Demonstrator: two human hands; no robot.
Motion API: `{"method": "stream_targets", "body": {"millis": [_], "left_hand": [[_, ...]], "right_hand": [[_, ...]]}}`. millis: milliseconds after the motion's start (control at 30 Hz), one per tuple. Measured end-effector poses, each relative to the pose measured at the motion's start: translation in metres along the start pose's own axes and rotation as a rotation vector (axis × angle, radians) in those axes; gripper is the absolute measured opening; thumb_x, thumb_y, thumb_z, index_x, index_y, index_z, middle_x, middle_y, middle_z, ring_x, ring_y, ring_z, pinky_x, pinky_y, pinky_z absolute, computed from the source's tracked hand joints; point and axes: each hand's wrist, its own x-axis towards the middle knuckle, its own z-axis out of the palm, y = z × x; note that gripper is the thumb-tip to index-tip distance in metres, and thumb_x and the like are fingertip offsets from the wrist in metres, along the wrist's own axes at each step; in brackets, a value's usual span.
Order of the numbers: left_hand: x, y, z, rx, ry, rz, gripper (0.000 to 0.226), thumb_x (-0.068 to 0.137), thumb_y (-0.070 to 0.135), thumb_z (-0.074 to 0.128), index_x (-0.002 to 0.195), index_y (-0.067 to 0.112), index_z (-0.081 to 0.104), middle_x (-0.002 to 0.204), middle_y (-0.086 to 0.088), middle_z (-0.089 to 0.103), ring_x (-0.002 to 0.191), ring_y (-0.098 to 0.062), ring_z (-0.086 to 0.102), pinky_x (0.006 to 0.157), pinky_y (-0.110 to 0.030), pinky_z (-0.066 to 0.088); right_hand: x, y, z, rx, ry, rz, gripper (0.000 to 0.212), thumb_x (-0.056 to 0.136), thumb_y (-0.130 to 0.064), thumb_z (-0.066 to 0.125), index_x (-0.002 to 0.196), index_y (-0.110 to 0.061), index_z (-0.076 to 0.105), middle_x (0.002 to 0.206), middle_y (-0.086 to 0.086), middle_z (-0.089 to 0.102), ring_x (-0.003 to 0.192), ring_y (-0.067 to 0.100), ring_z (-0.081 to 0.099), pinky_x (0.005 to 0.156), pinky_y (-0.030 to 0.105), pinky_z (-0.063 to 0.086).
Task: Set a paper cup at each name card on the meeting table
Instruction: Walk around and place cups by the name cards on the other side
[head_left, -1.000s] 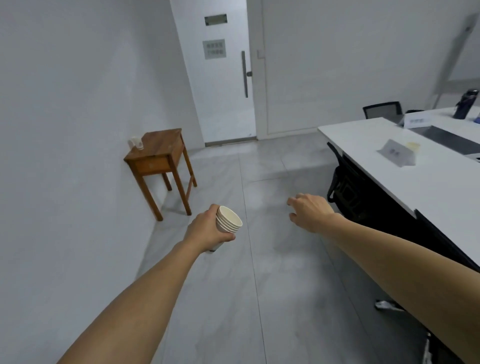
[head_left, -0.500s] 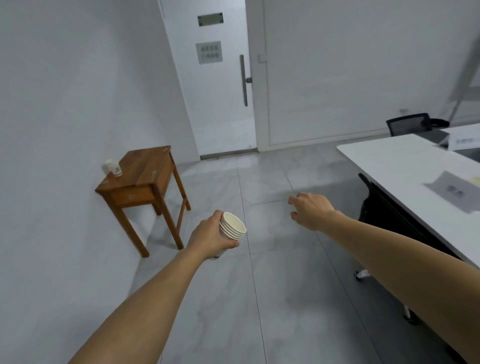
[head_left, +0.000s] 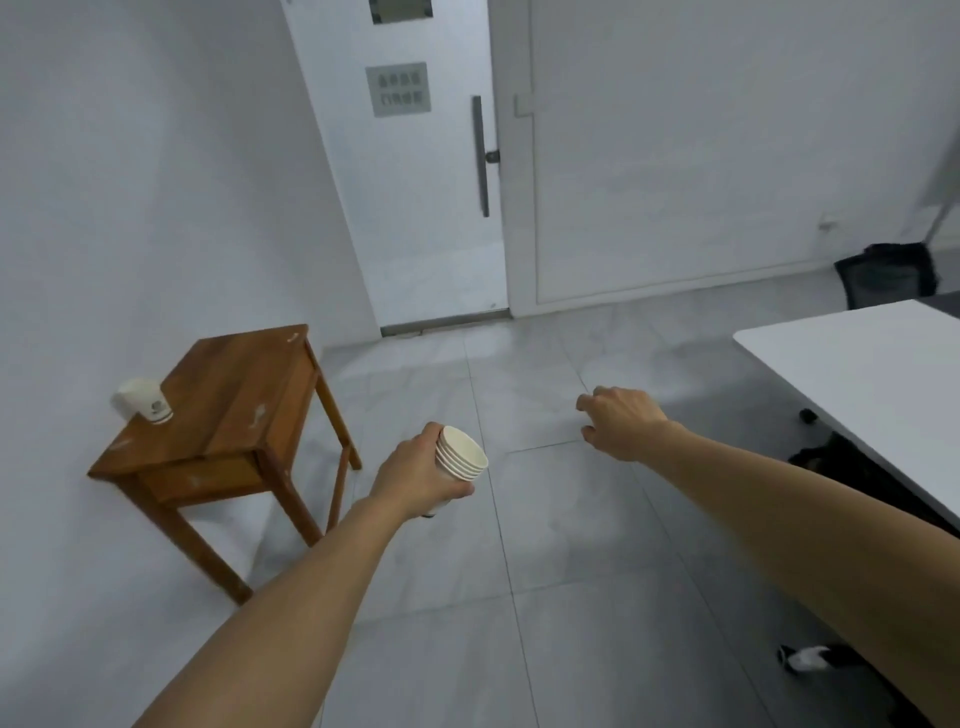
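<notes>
1. The left hand was held out over the floor, just below the middle of the view at about 6 o'clock.
2. Its fingers and thumb were wrapped round a stack of paper cups. The stack was tilted, with its open mouths turned toward 2 o'clock. Several nested rims showed; the lower part of the stack was hidden behind the hand.
3. The right hand hung in the air at about 2 o'clock from the stack, well apart from it. Its fingers were loosely curled downward and held nothing.
4. A corner of the white table came into view at 3 o'clock, beyond the right forearm. Neither hand touched it.
5. A black chair stood behind the far end of that table, at about 2 o'clock.
6. A small wooden table stood against the left wall at 9 o'clock. A white cup rested upside down on its back left corner, next to the wall; blur made it hard to tell whether it was one cup or several.
7. A closed white door with a long upright handle stood at 12 o'clock.
</notes>
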Motion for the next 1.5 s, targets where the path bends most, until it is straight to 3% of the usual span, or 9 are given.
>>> {"method": "stream_targets", "body": {"millis": [67,167,333,567,1000,1333,1500], "left_hand": [[0.06,-0.008,-0.015,0.018,-0.025,0.014,0.075,0.064,0.049,0.082,0.125,0.027,0.044,0.115,0.005,0.059,0.096,-0.016,0.056,0.059,-0.024,0.049],[0.143,-0.007,-0.032,0.024,-0.06,0.054,0.073,0.062,0.048,0.082,0.121,0.025,0.046,0.113,0.002,0.061,0.097,-0.021,0.06,0.073,-0.036,0.057],[0.266,0.01,-0.024,0.002,-0.119,0.122,0.071,0.06,0.046,0.083,0.118,0.026,0.047,0.108,0.003,0.063,0.093,-0.021,0.061,0.072,-0.032,0.053],[0.45,0.04,0.013,0.004,-0.151,0.198,0.073,0.059,0.047,0.083,0.119,0.026,0.048,0.109,0.002,0.063,0.097,-0.022,0.06,0.079,-0.036,0.053],[0.757,0.139,0.04,-0.022,-0.193,0.304,0.067,0.06,0.044,0.083,0.114,0.026,0.049,0.103,0.005,0.063,0.091,-0.02,0.061,0.068,-0.034,0.055],[1.025,0.228,0.086,0.012,-0.3,0.507,0.068,0.058,0.045,0.083,0.114,0.025,0.05,0.104,0.007,0.063,0.095,-0.018,0.061,0.078,-0.037,0.054],[1.126,0.3,0.111,0.038,-0.364,0.612,0.07,0.059,0.045,0.084,0.116,0.025,0.048,0.103,0.008,0.06,0.092,-0.017,0.058,0.076,-0.032,0.051]], "right_hand": [[0.053,0.008,-0.007,0.027,-0.002,0.049,0.039,0.095,-0.032,0.051,0.131,-0.015,0.055,0.128,0.011,0.059,0.113,0.033,0.061,0.089,0.04,0.049],[0.115,0.023,-0.022,0.058,0.014,0.111,0.04,0.097,-0.033,0.05,0.132,-0.016,0.055,0.128,0.01,0.058,0.114,0.033,0.06,0.089,0.039,0.048],[0.198,0.071,-0.016,0.066,-0.014,0.194,0.041,0.096,-0.033,0.049,0.134,-0.017,0.054,0.128,0.01,0.059,0.113,0.032,0.06,0.089,0.04,0.049],[0.334,0.168,0.014,0.068,-0.059,0.288,0.04,0.096,-0.033,0.05,0.131,-0.016,0.055,0.129,0.011,0.059,0.114,0.033,0.06,0.091,0.04,0.051],[0.566,0.361,-0.006,0.072,-0.069,0.407,0.037,0.096,-0.031,0.05,0.129,-0.016,0.057,0.128,0.01,0.059,0.113,0.032,0.061,0.09,0.038,0.051],[0.722,0.515,0.006,0.105,-0.068,0.645,0.038,0.097,-0.032,0.05,0.131,-0.016,0.056,0.128,0.009,0.059,0.113,0.031,0.061,0.09,0.039,0.052],[0.747,0.582,0.003,0.136,-0.062,0.765,0.041,0.097,-0.033,0.05,0.136,-0.018,0.053,0.13,0.01,0.059,0.114,0.032,0.06,0.09,0.04,0.05]]}}
